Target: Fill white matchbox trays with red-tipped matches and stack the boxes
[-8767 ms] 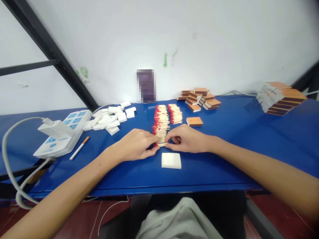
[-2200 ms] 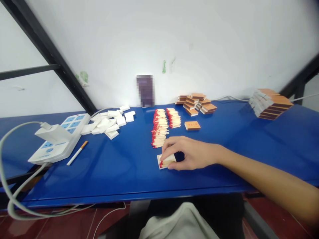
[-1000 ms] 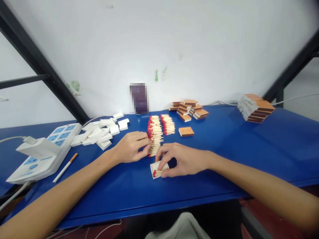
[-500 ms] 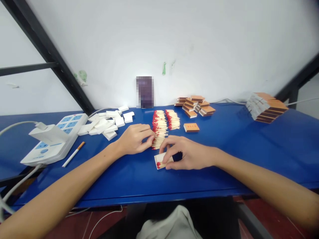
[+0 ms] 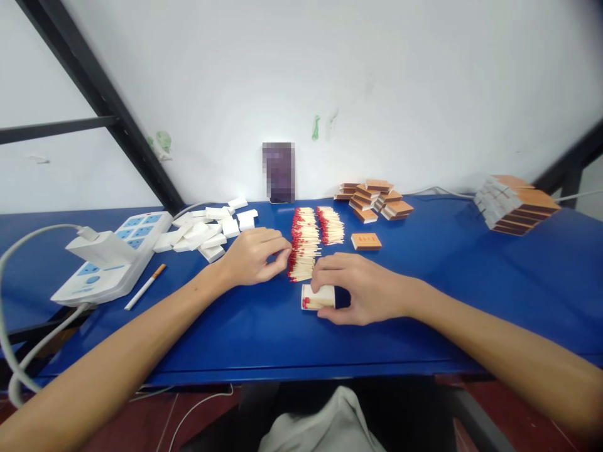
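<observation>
My left hand (image 5: 259, 256) has its thumb and forefinger pinched together at the red heads of the larger pile of matches (image 5: 305, 242). Whether a match is between those fingertips I cannot make out. A small white matchbox tray (image 5: 309, 290) lies on the table in front of this pile, with a few red-headed matches (image 5: 311, 303) along its near side. My right hand (image 5: 360, 285) grips the tray, fingers at its far edge and thumb at its near edge. Behind my right hand lies a closed orange matchbox (image 5: 366, 242).
A second, smaller row of matches (image 5: 331, 226) lies beside the pile. White trays (image 5: 202, 231) are heaped left; orange matchboxes (image 5: 374, 198) and a stacked block of boxes (image 5: 518, 204) stand right. A power strip (image 5: 117, 257) and a cigarette (image 5: 145, 287) lie at the left.
My right fingers have come out of the tray's inside to its edges, and the tray now lies straighter. My left hand stays at the match pile. The view has shifted slightly.
</observation>
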Available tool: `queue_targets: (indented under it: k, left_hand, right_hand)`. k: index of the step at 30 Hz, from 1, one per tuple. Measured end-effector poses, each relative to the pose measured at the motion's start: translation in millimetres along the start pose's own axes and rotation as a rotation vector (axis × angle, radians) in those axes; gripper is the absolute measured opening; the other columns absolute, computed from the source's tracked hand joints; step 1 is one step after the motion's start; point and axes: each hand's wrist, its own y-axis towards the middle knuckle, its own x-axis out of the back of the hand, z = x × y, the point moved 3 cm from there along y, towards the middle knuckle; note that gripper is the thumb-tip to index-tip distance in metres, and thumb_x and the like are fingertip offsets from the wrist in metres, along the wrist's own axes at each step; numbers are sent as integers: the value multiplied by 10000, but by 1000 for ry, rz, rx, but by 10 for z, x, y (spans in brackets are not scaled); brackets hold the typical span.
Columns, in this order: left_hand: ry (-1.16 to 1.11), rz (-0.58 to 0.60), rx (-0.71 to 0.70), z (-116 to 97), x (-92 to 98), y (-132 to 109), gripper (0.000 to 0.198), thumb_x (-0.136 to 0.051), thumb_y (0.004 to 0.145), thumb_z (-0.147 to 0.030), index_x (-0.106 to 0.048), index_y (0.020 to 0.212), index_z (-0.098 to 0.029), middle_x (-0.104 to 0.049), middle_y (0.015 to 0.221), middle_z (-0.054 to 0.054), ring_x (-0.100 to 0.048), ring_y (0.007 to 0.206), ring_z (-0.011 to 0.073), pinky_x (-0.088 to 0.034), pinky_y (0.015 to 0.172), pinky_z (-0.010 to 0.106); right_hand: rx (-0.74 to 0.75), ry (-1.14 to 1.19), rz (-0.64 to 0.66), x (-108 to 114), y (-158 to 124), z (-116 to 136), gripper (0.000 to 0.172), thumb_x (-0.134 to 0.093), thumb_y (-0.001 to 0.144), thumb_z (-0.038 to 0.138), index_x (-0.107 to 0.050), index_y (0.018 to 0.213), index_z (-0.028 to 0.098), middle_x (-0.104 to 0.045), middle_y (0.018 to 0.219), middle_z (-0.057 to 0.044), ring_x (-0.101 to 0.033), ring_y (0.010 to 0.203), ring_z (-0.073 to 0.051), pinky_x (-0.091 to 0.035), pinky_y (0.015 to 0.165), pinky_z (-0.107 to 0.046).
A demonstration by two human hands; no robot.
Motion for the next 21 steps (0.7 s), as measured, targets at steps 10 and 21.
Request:
queue_targets:
  k: [10, 21]
  left_hand:
    - [-68, 78, 27, -14, -34, -19, 232, -477, 929, -160, -640, 764, -157, -616, 655, 14, -543, 583, 133, -418, 582, 274]
    - [-104, 324, 21, -95, -78, 6, 309, -444, 982, -254, -674, 795, -167, -646, 681, 15, -576, 607, 134, -407, 588, 261]
  right_hand:
    - [-41, 175, 0, -33, 35, 44, 189, -627, 918, 361, -627, 960, 176, -673, 937, -46, -603, 822, -158, -467, 762, -286]
    - [-214, -75, -63, -62, 1, -320, 142, -575, 892, 173, -676, 991, 185, -588, 672, 27, -508, 609, -116, -354, 632, -249]
